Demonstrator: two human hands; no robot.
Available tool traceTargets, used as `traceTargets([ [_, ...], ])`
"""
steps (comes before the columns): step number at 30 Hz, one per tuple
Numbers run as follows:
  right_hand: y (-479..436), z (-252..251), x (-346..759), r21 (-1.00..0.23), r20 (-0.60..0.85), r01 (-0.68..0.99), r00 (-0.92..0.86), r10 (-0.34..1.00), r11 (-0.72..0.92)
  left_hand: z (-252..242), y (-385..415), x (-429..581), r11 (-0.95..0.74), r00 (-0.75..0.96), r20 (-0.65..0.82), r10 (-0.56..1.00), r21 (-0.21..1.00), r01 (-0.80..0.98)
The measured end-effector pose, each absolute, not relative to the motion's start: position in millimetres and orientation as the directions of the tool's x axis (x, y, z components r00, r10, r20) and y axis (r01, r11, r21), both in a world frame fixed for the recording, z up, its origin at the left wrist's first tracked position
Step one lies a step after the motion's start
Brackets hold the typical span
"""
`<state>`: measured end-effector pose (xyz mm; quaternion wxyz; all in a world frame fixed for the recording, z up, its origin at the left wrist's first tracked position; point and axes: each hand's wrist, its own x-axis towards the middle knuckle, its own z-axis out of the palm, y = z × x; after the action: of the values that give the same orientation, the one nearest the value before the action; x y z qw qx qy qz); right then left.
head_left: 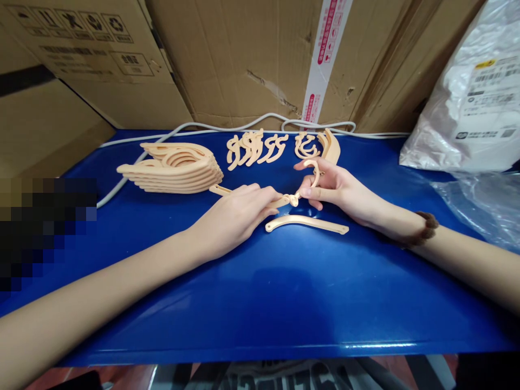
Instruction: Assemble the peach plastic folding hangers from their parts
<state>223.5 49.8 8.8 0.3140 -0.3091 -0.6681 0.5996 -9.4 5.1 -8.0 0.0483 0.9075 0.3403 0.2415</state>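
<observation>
My left hand (244, 214) is closed around a beige plastic arm (220, 190), a slotted end of which sticks out at the left. My right hand (337, 187) pinches a curved beige hook (316, 172) between thumb and fingers. Between the hands, the foot of the hook meets the arm's right end at a small round joint; whether they are locked together I cannot tell. Just below lies a loose curved arm (306, 221) on the blue tabletop (276, 303).
Behind my left hand is a stack of beige hanger-shaped pieces (174, 170). Several S-shaped hooks (254, 147) and a few curved arms (331, 145) lie at the back. A white cable (195, 125) runs before cardboard boxes (244, 59). Plastic-wrapped packages (467, 103) stand at right.
</observation>
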Motion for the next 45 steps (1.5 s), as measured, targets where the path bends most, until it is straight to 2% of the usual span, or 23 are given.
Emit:
traceTargets([
  [7,50.5,8.0,223.8,-0.989,0.059,0.072,-0.610,0.790,0.129,-7.0,5.5,-10.0,-0.780,0.671,0.424,0.608,0.162,0.605],
  [24,48.7,7.9,222.0,-0.984,0.058,0.099,-0.613,0.788,0.150,-8.7,8.3,-13.3,-0.776,0.676,0.396,0.621,0.191,0.601],
  [45,47.1,9.0,221.4,-0.971,0.087,0.130,-0.592,0.801,0.202,-6.7,6.8,-9.6,-0.761,0.683,0.451,0.575,-0.012,0.648],
])
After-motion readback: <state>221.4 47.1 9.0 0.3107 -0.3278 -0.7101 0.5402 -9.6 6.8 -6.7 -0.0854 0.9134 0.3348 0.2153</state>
